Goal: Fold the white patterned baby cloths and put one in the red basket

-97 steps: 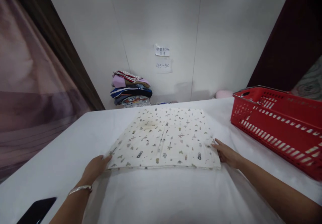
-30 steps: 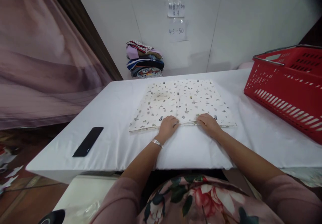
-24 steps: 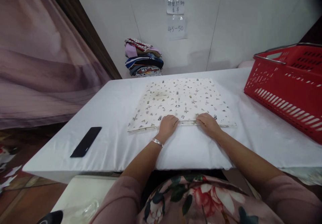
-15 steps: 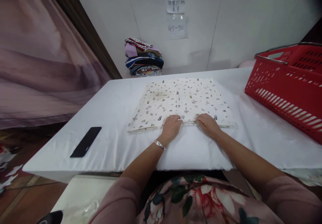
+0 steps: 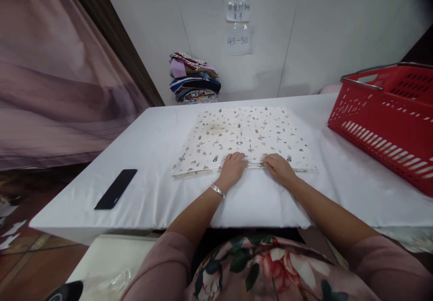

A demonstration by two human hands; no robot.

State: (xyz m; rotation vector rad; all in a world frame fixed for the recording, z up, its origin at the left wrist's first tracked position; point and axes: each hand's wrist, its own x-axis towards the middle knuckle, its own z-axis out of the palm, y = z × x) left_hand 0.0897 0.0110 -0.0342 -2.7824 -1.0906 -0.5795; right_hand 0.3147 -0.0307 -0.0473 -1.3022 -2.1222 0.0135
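Note:
A white cloth [image 5: 243,134] with small printed figures lies folded in layers on the white-covered table [image 5: 149,156]. At its near edge, left of the middle, my left hand [image 5: 232,170] grips the fabric, fingers on top and thumb at the fold; a silver bracelet [image 5: 217,191] circles that wrist. My right hand [image 5: 279,168] pinches the same edge a little farther right. Between the two hands the stacked layers of the edge show slightly raised. The undersides of both hands are hidden.
A black phone [image 5: 115,189] lies on the table's left side. At the right stands a red plastic basket [image 5: 385,125] with metal handles. A pile of folded cloths [image 5: 194,79] rises behind the far edge, below paper signs [image 5: 238,25] on the wall. Pink drapery [image 5: 67,80] hangs at left.
My left hand has shifted very slightly right along the cloth's near edge. Both hands keep their hold, and the view has tilted a little.

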